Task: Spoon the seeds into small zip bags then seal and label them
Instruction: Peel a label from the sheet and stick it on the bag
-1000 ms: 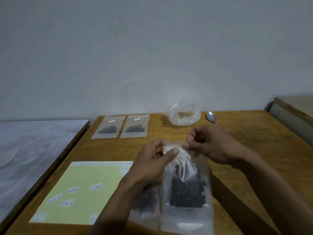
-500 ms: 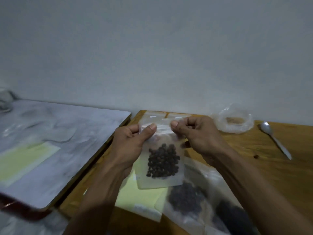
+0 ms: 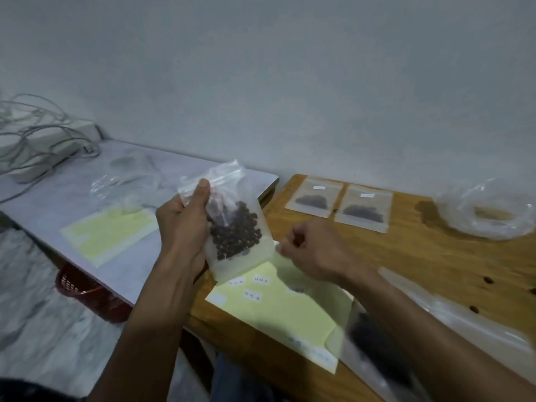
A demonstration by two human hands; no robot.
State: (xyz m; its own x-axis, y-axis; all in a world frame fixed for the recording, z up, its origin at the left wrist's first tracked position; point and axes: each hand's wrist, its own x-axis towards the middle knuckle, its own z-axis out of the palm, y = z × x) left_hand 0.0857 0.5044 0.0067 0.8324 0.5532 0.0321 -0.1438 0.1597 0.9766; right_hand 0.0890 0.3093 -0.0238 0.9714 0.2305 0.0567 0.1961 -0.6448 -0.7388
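Note:
My left hand holds a small clear zip bag of dark round seeds, tilted, above the left edge of the wooden table. My right hand hovers just right of the bag over a yellow label sheet, fingers curled and pinched; whether it holds a label I cannot tell. Small white labels sit on that sheet. Two filled, labelled bags lie at the back of the table. A larger seed bag lies blurred under my right forearm.
A crumpled clear plastic bag sits at the far right. A grey-white side table at left carries a second yellow sheet, loose plastic and a box with cables. A red basket stands below it.
My right hand has let go of the bag's top and dropped toward the label sheet. The left hand alone now holds the bag, tilted. The view has swung left.

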